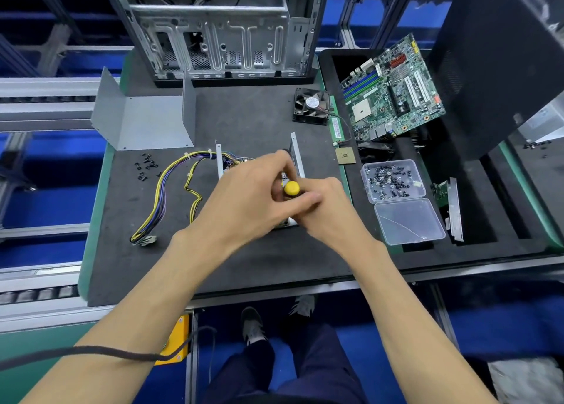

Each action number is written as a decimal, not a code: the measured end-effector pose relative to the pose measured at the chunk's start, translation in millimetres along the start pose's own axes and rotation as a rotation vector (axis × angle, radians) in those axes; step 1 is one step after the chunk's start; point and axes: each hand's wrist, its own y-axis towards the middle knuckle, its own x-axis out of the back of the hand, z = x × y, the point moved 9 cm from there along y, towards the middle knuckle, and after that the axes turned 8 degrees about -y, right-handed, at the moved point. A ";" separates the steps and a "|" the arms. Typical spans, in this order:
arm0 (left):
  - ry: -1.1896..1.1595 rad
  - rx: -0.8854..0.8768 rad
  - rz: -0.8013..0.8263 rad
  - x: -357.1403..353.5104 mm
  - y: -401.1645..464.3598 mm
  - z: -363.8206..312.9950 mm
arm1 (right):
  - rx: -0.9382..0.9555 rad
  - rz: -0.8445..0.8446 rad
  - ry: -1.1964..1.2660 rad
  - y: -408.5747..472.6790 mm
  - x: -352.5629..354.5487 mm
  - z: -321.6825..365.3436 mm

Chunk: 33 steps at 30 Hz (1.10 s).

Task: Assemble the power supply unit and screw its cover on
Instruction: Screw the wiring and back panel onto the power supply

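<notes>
We have the power supply unit (294, 159) in the middle of the dark mat (250, 260), mostly under our hands, its two side rails running away from us, so its long axis lies front to back. Its cable bundle (163, 202) leaves at the far left corner and trails left, then toward us. Our left hand (247, 199) and right hand (323, 208) are together, both curled round the screwdriver (291, 187), which stands nearly upright (only its yellow cap shows). The grey cover (146, 119) lies apart, far left. We cannot read any writing.
</notes>
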 end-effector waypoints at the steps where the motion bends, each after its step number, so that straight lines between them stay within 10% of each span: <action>1: 0.023 -0.003 0.035 -1.8 3.6 -4.6 | -0.031 0.017 -0.006 1.1 -1.1 -1.4; 20: 0.169 -0.106 0.413 -7.7 14.9 -28.1 | -0.010 0.002 -0.084 -4.5 7.4 -8.7; 24: 0.276 0.020 0.173 7.9 17.9 -18.5 | -0.022 -0.018 -0.061 -3.7 4.5 -10.5; 29: 0.173 -0.092 0.363 -5.0 11.3 -27.6 | -0.027 -0.033 -0.055 -4.8 4.0 -7.2; 33: 0.274 -0.016 0.214 7.1 16.1 -19.7 | -0.041 -0.014 -0.043 -3.8 -1.0 -9.2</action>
